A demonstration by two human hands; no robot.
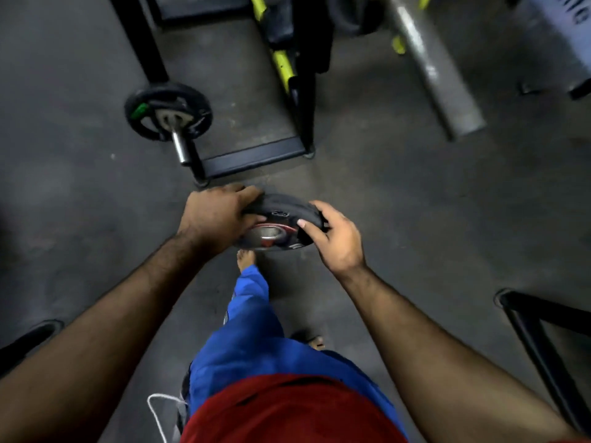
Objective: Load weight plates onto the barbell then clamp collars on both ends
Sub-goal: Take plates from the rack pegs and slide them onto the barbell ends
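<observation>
- Small black weight plate (277, 226), red ring around its steel hub, tilted nearly flat in mid-air above the floor
- Barbell (179, 142) end: bare steel sleeve pointing toward the camera, one black plate (168, 112) already on it, upright

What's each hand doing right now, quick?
Left hand: fingers curled over the weight plate, holding it.
Right hand: gripping the same plate's other edge.
</observation>
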